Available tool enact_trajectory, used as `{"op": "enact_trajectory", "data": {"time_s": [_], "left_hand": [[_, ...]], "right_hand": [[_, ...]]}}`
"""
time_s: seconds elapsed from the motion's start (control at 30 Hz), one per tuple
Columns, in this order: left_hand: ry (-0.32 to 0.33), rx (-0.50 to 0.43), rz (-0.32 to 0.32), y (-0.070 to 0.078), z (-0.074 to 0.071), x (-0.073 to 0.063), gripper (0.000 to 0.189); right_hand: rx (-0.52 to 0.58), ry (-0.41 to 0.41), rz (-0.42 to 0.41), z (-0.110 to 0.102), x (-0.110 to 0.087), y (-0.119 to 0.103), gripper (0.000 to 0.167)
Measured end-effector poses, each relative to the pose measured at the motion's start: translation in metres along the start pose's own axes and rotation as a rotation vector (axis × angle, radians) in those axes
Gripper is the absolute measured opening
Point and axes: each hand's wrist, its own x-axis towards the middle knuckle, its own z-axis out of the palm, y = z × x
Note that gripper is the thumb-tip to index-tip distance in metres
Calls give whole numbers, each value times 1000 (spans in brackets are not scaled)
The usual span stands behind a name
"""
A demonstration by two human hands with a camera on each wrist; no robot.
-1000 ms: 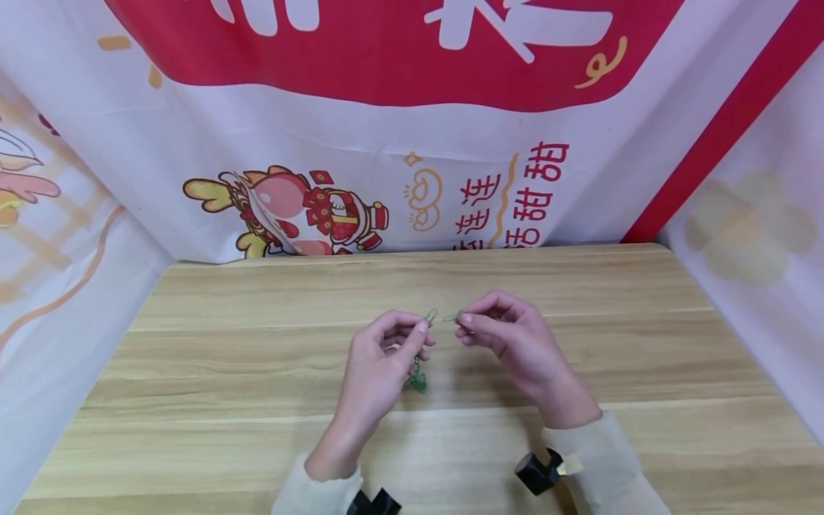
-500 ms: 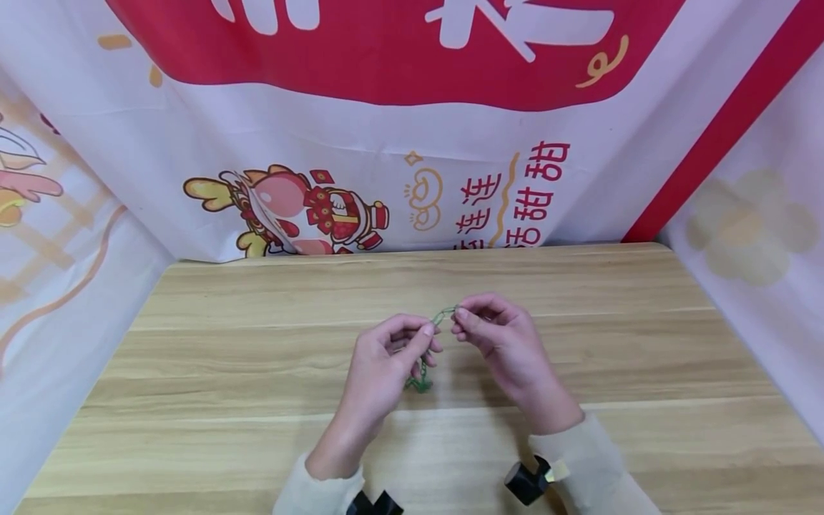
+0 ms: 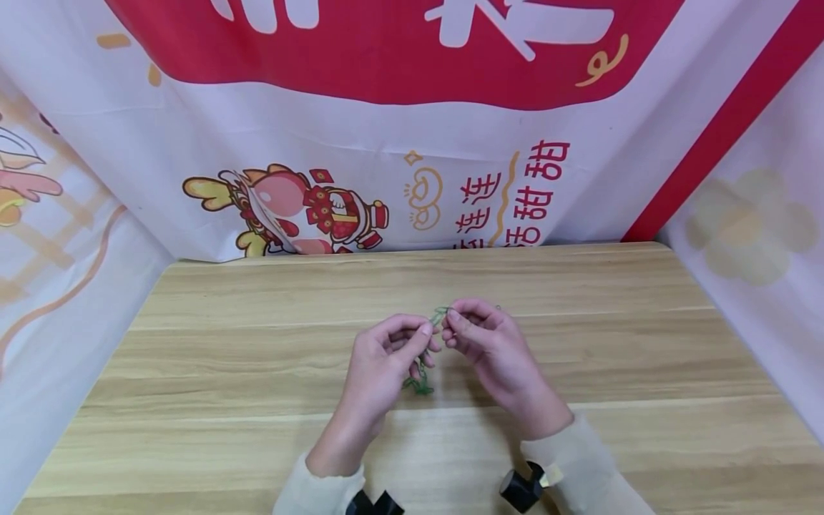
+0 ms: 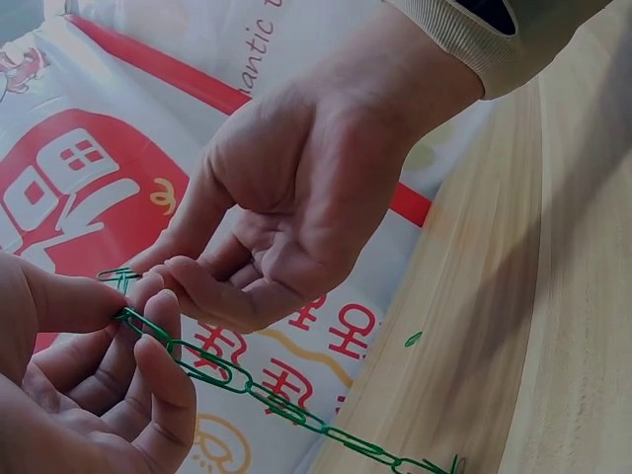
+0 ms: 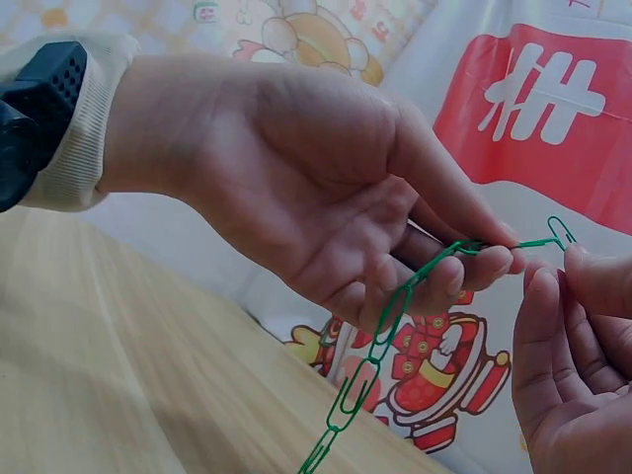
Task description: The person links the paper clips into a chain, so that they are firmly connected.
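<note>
My left hand (image 3: 380, 372) pinches the upper end of a chain of linked green paper clips (image 4: 281, 400) between thumb and forefinger. The chain hangs below that hand, its lower end bunched close over the wooden table (image 3: 270, 400). My right hand (image 3: 498, 357) pinches a single green paper clip (image 5: 561, 230), tilted at the chain's top end. In the right wrist view this clip meets the clip that sticks out of the left fingertips. The two hands' fingertips are almost together. Right fingers partly hide the joint between the clips.
One loose green paper clip (image 4: 413, 340) lies on the table beyond my right hand. A printed white and red cloth (image 3: 360, 129) hangs at the table's back edge, and printed cloth closes both sides. A black wrist device (image 3: 523, 488) sits at the right cuff.
My right hand has come left and slightly nearer, closing the gap between its paper clip and the chain's end clip. My left hand has barely moved. The chain's lower end sways a little.
</note>
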Motion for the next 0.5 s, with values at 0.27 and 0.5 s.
{"op": "enact_trajectory", "data": {"time_s": [0.27, 0.5], "left_hand": [[6, -8, -1, 0, -1, 0, 14], [39, 64, 21, 0, -2, -1, 12]], "right_hand": [[12, -64, 16, 1, 0, 2, 22], [-126, -69, -45, -5, 0, 1, 17]]}}
